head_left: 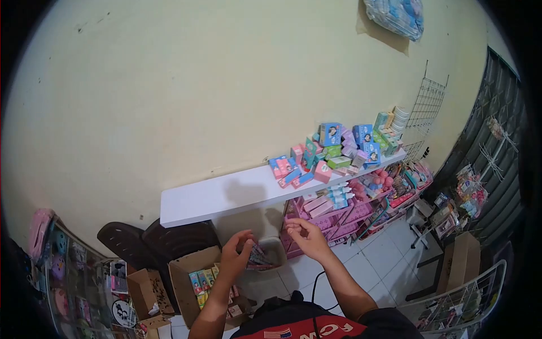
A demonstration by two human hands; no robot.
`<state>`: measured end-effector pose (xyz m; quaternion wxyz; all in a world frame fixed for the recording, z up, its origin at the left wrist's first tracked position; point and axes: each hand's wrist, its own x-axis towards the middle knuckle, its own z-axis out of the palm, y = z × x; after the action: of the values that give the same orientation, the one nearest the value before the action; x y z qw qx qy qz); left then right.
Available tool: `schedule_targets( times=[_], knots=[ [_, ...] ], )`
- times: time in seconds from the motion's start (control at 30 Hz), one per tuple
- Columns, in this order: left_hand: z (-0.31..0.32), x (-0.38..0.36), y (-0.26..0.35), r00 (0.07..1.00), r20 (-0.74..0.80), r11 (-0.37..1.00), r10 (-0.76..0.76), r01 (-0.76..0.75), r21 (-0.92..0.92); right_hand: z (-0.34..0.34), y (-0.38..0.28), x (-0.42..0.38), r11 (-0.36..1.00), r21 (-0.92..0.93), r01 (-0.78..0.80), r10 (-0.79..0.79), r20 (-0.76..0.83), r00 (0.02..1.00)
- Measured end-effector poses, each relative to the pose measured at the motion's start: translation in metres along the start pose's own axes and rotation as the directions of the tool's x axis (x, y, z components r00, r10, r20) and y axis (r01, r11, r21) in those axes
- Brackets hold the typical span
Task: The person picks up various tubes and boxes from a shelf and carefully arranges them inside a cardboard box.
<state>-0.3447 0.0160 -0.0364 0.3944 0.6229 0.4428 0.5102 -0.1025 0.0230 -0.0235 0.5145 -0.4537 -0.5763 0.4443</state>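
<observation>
My left hand (pixel 236 252) is raised near the front of the white shelf, its fingers half curled and apart from the thumb. Just beside it are some slim patterned packets (pixel 258 255), which seem to lie in a pale plastic bin (pixel 275 248) behind the hand; contact cannot be made out. My right hand (pixel 306 236) is held in front of the pink rack (pixel 293 248), fingers loosely bent, with nothing visible in it. Small colourful boxes (pixel 330 150) are heaped on the right half of the white shelf (pixel 197 202).
Below left, a cardboard box (pixel 183 265) holds several small yellow and green cartons, next to another cardboard box (pixel 144 288) and dark brown chairs (pixel 127 243). White bottles (pixel 340 195) stand under the shelf. A wire grid (pixel 426 104) leans on the wall at right.
</observation>
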Motion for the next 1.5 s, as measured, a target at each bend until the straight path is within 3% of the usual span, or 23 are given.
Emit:
schedule_targets(
  times=[0.13,0.2,0.27,0.33,0.4,0.47,0.53,0.57,0.63,0.73,0.83,0.93,1.0,1.03,1.1,1.13,1.2,1.23,1.3,1.4,1.5],
  knots=[
    [0.043,0.062,-0.004,0.993,0.043,0.981,0.111,-0.116,0.157,-0.041,-0.011,0.034,0.974,-0.208,0.086,-0.088,0.002,0.996],
    [0.068,0.101,0.002,0.958,0.071,0.907,0.277,-0.286,0.310,-0.061,-0.017,0.056,0.947,-0.300,0.118,-0.118,0.018,0.993],
    [0.090,0.140,-0.005,0.936,0.064,0.859,0.347,-0.344,0.379,-0.079,-0.018,0.079,0.813,-0.532,0.238,-0.234,0.076,0.969],
    [0.108,0.166,-0.012,0.910,0.055,0.805,0.412,-0.391,0.446,-0.090,-0.018,0.098,0.765,-0.600,0.233,-0.220,0.097,0.971],
    [0.119,0.182,-0.016,0.885,0.040,0.740,0.463,-0.411,0.533,-0.098,0.000,0.121,0.524,-0.755,0.394,-0.420,0.173,0.891],
    [0.124,0.186,-0.020,0.889,0.035,0.739,0.457,-0.401,0.542,-0.101,-0.001,0.134,0.495,-0.788,0.365,-0.356,0.199,0.913],
    [0.128,0.187,-0.024,0.895,0.025,0.739,0.446,-0.384,0.554,-0.102,0.006,0.149,0.383,-0.799,0.463,-0.381,0.320,0.867],
    [0.129,0.188,-0.024,0.904,0.044,0.720,0.424,-0.367,0.589,-0.101,0.008,0.151,0.390,-0.793,0.468,-0.379,0.325,0.866],
    [0.128,0.191,-0.024,0.913,0.061,0.695,0.404,-0.349,0.629,-0.098,0.002,0.154,0.269,-0.824,0.498,-0.405,0.373,0.835],
    [0.125,0.191,-0.024,0.938,0.097,0.695,0.334,-0.315,0.646,-0.097,0.002,0.157,0.223,-0.831,0.510,-0.363,0.415,0.834],
    [0.120,0.186,-0.019,0.952,0.022,0.756,0.305,-0.256,0.603,-0.099,0.007,0.163,0.239,-0.807,0.539,-0.385,0.431,0.816],
    [0.114,0.179,-0.018,0.962,-0.066,0.839,0.266,-0.197,0.507,-0.101,0.022,0.173,0.182,-0.779,0.600,-0.426,0.488,0.762],
    [0.113,0.173,-0.020,0.991,-0.132,0.993,-0.026,0.041,0.110,-0.103,0.028,0.177,0.180,-0.754,0.632,-0.454,0.507,0.733],
    [0.112,0.170,-0.021,0.989,-0.143,0.992,-0.029,0.046,0.114,-0.103,0.029,0.178,0.171,-0.737,0.654,-0.480,0.517,0.709],
    [0.110,0.164,-0.022,0.977,-0.130,0.940,-0.169,0.120,-0.321,-0.101,0.029,0.179,0.204,-0.716,0.668,-0.483,0.520,0.705],
    [0.108,0.161,-0.021,0.976,-0.142,0.941,-0.168,0.116,-0.319,-0.100,0.027,0.180,0.231,-0.703,0.673,-0.484,0.517,0.706],
    [0.105,0.153,-0.019,0.953,-0.098,0.789,-0.288,0.178,-0.588,-0.097,0.020,0.179,0.279,-0.679,0.679,-0.482,0.513,0.711],
    [0.102,0.149,-0.017,0.951,-0.110,0.790,-0.289,0.172,-0.588,-0.095,0.014,0.177,0.328,-0.663,0.673,-0.472,0.503,0.724],
    [0.095,0.140,-0.012,0.947,-0.025,0.614,-0.319,0.186,-0.767,-0.088,0.000,0.171,0.402,-0.639,0.656,-0.495,0.451,0.743],
    [0.088,0.126,-0.005,0.964,0.024,0.496,-0.264,0.157,-0.854,-0.072,-0.012,0.163,0.542,-0.561,0.626,-0.529,0.351,0.773],
    [0.080,0.113,-0.003,0.961,-0.026,0.583,-0.274,0.144,-0.800,-0.053,-0.014,0.154,0.701,-0.423,0.574,-0.494,0.292,0.819]
  ],
)
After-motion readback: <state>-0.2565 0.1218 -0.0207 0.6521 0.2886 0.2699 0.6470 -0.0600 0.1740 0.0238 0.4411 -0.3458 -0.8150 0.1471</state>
